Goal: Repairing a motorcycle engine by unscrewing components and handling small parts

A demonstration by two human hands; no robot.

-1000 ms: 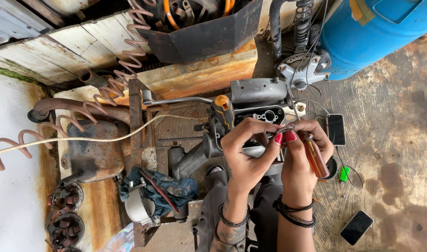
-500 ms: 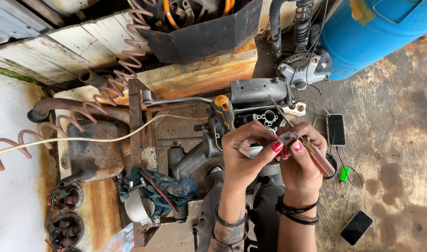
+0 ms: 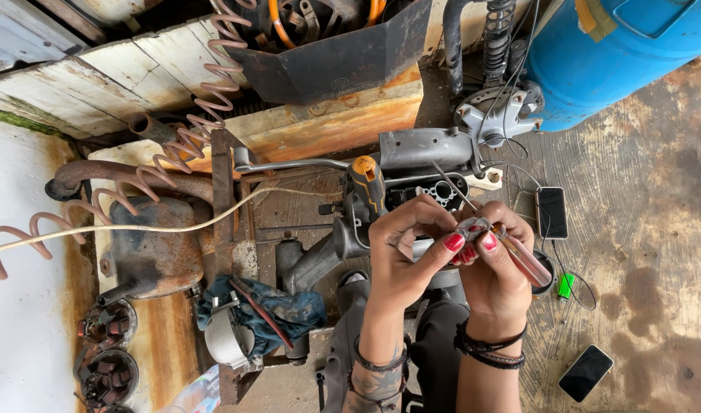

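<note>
Both hands meet over the cluttered bench (image 3: 312, 130). The left hand (image 3: 404, 248) pinches a small grey metal part (image 3: 471, 227) between thumb and fingertips. The right hand (image 3: 500, 264) touches the same part, its grip clenched on a screwdriver (image 3: 519, 254) whose shaft slants up past the part. Just beyond the grip lies an orange-handled tool (image 3: 368, 183).

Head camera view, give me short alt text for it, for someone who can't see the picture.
Seen from above, a person's left hand and right hand pinch a small metal part together, and the right hand also holds a screwdriver with a clear reddish handle. Around them lie rusty engine parts, a blue drum and two phones on the stained floor.
</note>
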